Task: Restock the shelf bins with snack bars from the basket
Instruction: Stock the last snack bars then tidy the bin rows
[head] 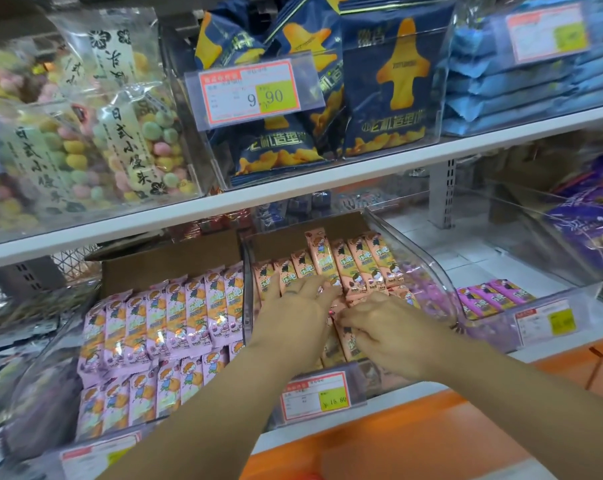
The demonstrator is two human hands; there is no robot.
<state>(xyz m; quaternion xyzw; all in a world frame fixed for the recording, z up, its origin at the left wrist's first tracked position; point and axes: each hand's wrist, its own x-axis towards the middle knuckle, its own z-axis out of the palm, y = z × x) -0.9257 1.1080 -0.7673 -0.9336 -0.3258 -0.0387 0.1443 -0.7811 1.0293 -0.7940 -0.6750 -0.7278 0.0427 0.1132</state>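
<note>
Gripping snack bars, right hand sits behind price tag reading 16.80.

Centre bars are printed salmon-pink with a cartoon figure; lower-left bars lilac with orange. Upper-centre bags are coloured navy, yellow plane shapes. Upper-right packs: blue.

In the clear middle bin, peach bars in cartoon wrappers stand upright in a tight back row, one poking above the rest; more lie in front. Lilac bars fill the left bin. A few purple bars lie in the right bin.
</note>
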